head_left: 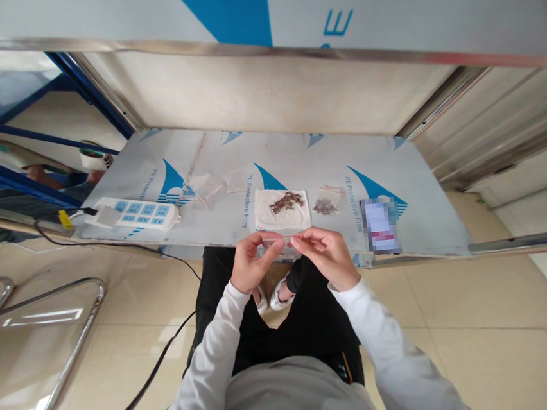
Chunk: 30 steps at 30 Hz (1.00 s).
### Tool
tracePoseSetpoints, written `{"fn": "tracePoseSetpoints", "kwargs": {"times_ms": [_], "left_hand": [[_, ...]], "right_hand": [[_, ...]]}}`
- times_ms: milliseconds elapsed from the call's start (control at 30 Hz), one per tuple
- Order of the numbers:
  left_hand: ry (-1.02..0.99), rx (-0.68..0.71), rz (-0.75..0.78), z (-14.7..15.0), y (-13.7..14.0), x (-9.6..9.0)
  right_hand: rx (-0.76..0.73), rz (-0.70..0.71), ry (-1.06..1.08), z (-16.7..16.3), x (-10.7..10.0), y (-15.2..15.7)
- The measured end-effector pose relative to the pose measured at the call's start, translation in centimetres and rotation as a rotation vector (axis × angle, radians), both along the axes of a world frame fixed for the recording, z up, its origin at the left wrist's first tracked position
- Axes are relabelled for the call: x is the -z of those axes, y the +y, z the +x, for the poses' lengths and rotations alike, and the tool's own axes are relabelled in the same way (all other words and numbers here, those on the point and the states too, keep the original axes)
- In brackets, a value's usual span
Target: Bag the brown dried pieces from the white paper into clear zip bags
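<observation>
My left hand (256,262) and my right hand (327,254) meet at the table's front edge, each closed in a pinch. Between them hangs a small clear plastic bag (286,253), its upper edge at my fingertips. Whether anything is inside it cannot be made out. Just beyond my hands, a white cloth or paper pad (266,221) carries a heap of small brown metal-looking pieces (287,202), too small to name. To the right of the pad lies another clear bag (329,198) with similar pieces in it.
Several flat clear bags (208,189) lie left of the pad. A white power strip (146,214) with a black cable sits at the left; a phone (381,227) rests at the right. Above is a film-covered shelf (303,9). A metal-framed chair (49,342) stands at the left.
</observation>
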<state>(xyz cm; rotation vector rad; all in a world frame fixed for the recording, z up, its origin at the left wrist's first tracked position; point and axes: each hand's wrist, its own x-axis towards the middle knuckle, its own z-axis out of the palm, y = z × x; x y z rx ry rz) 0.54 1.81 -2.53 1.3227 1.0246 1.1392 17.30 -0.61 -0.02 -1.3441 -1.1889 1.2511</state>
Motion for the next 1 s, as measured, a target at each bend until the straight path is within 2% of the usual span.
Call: {"fn": "tracePoseSetpoints", "kwargs": {"times_ms": [233,433,533,700,833,1000], "left_hand": [[0.073,-0.018,0.04,0.1,0.1,-0.2],[-0.002,0.034,-0.018,0.4,-0.1,0.0],[-0.027,0.033,-0.064,0.6,-0.3,0.2],[0.062,0.013,-0.008,0.5,-0.6,-0.1],[0.021,0.059,-0.034,0.2,-0.2,-0.2],[0.059,-0.061,0.007,-0.1,0.3,0.0]], "right_hand": [[-0.029,-0.04,0.062,-0.4,-0.1,-0.5],[0.013,0.093,-0.164,-0.3,-0.2,-1.1],[-0.009,0.117,-0.182,-0.4,0.1,-1.3],[-0.003,0.101,-0.139,-0.5,0.5,-1.4],[0.019,0.025,-0.073,0.4,0.3,-0.8],[0.055,0.02,-0.047,1.2,0.0,-0.4]]}}
